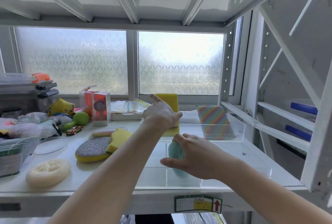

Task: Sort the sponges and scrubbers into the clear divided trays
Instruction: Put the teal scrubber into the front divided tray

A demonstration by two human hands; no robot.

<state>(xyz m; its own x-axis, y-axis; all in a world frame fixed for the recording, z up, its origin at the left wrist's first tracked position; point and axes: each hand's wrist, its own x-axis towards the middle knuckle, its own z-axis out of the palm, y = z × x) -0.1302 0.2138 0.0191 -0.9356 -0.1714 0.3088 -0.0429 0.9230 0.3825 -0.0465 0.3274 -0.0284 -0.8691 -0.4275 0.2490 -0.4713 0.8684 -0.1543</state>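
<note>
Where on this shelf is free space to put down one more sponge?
Free: the near clear tray, right of the teal scrubber; and the far tray's middle, between yellow sponge and striped pad. Bare shelf shows right of the loofah. The far left is crowded.

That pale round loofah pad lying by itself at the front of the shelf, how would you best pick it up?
The loofah pad lies flat on the shelf, apart from the other sponges, with bare surface all round. Probably best to come straight down from above and pinch across its rim, fingers on one edge, thumb on the opposite one. It is a flat disc, so no side is better, though the near edge is closest.
</note>
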